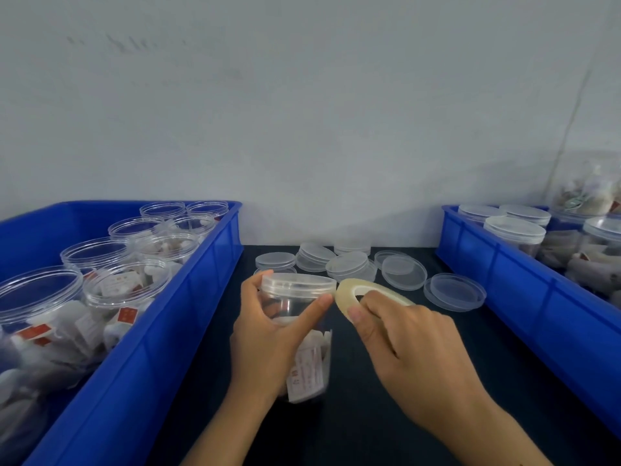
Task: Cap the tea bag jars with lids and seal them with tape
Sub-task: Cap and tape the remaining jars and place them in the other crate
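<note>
Soft, even light falls from overhead. My right hand looks slightly blurred; below my hands lie faint shadows, and straight edges far to either side bow outward.

No legible text, brand, number or sign is presented. Red-and-white tags are seen on the tea bags in the open jars of the left blue bin, and faint red print is borne by a sachet inside the capped jar; both are too blurred to be read.
</note>
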{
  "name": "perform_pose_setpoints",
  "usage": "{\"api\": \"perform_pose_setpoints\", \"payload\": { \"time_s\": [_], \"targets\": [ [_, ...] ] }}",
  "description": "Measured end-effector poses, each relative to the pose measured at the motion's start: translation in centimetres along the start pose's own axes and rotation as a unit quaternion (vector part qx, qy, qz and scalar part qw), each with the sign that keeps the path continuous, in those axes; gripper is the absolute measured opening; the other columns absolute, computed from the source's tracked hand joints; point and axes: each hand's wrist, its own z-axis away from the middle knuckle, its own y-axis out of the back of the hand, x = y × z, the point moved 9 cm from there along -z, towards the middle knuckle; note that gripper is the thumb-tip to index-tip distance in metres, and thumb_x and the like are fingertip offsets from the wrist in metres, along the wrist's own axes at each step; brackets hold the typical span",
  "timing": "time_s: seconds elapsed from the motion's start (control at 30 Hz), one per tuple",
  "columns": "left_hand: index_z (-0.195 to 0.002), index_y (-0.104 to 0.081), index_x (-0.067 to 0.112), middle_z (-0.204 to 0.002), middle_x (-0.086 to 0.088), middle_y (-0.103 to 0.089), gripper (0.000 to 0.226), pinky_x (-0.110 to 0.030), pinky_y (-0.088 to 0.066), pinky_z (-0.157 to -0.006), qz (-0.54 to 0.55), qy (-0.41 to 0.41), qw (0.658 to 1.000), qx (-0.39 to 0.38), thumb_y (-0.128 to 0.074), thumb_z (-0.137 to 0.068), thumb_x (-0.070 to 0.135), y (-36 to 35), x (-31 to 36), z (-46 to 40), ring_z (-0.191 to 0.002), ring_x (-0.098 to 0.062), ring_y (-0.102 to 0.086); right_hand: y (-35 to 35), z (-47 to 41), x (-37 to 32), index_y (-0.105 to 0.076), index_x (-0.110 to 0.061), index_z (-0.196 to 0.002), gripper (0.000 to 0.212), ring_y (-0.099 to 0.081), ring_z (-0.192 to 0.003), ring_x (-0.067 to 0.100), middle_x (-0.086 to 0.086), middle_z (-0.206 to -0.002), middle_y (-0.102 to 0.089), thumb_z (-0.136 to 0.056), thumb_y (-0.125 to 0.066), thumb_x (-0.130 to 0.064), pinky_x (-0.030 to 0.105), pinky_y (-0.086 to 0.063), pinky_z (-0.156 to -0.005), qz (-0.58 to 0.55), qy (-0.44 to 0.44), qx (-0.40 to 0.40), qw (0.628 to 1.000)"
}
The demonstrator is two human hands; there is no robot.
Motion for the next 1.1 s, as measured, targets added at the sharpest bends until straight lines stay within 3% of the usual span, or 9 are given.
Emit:
{"api": "perform_pose_setpoints", "payload": {
  "time_s": [0.13, 0.3, 0.5, 0.7, 0.93, 1.1],
  "targets": [
    [-0.113, -0.056, 0.034, -0.099, 0.018, -0.069, 0.082, -0.022, -0.052, -0.072, 0.01, 0.011, 1.0, -0.009, -0.077, -0.042, 0.069, 0.0, -0.2, -0.2, -0.086, 0.007, -0.066, 0.4, -0.2, 0.8, -0.038, -0.032, -0.07, 0.045, -0.052, -0.058, 0.01, -0.005, -0.061, -0.05, -0.085, -0.007, -0.061, 0.022, -0.04, -0.052, -0.005, -0.014, -0.008, 1.0],
    [-0.11, -0.056, 0.037, -0.1, 0.022, -0.068, 0.083, -0.02, -0.051, -0.072, 0.024, 0.014, 0.999, -0.023, -0.083, -0.038, 0.07, -0.2, -0.1, 0.0, -0.09, 0.007, -0.065, -0.2, -0.4, 2.5, -0.048, -0.026, -0.077, 0.055, -0.052, -0.061, 0.011, -0.001, -0.067, -0.054, -0.086, -0.009, -0.064, 0.024, -0.042, -0.058, -0.026, -0.057, -0.041, 0.997],
    [-0.105, -0.058, 0.033, -0.096, 0.028, -0.068, 0.074, -0.004, -0.048, -0.061, 0.056, 0.018, 0.994, -0.092, -0.08, -0.038, 0.056, -1.5, 0.5, 0.2, -0.086, 0.006, -0.066, -0.6, -0.6, 4.2, -0.052, -0.027, -0.092, 0.049, -0.055, -0.07, 0.009, -0.005, -0.076, -0.055, -0.095, -0.012, -0.056, 0.029, -0.049, -0.069, 0.016, -0.08, -0.062, 0.995],
    [-0.111, -0.059, 0.025, -0.099, 0.016, -0.072, 0.077, -0.009, -0.051, -0.065, 0.098, 0.03, 0.986, -0.133, -0.086, -0.043, 0.047, -1.9, 0.8, 0.5, -0.088, -0.002, -0.069, -1.2, -0.7, 3.7, -0.05, -0.025, -0.094, 0.065, -0.056, -0.075, 0.01, -0.005, -0.079, -0.055, -0.081, 0.002, -0.062, 0.033, -0.051, -0.075, 0.022, -0.063, -0.075, 0.995],
    [-0.115, -0.045, 0.031, -0.1, 0.013, -0.073, 0.093, -0.02, -0.056, -0.066, 0.145, 0.069, 0.976, -0.148, -0.092, -0.036, 0.047, -2.2, 0.1, 0.6, -0.091, -0.01, -0.071, -1.1, -0.6, 3.2, -0.046, -0.029, -0.099, 0.054, -0.055, -0.076, 0.008, -0.007, -0.078, -0.052, -0.089, -0.002, -0.059, 0.026, -0.048, -0.073, 0.02, -0.043, -0.05, 0.998],
    [-0.108, -0.041, 0.026, -0.099, 0.012, -0.072, 0.075, -0.02, -0.056, -0.066, 0.125, 0.03, 0.982, -0.141, -0.083, -0.05, 0.047, -2.4, 0.7, 0.6, -0.092, -0.014, -0.071, -1.6, -0.6, 3.3, -0.042, -0.028, -0.097, 0.066, -0.054, -0.072, 0.008, -0.01, -0.072, -0.044, -0.075, 0.009, -0.063, 0.025, -0.049, -0.072, 0.018, -0.061, -0.069, 0.996]
  ]
}}
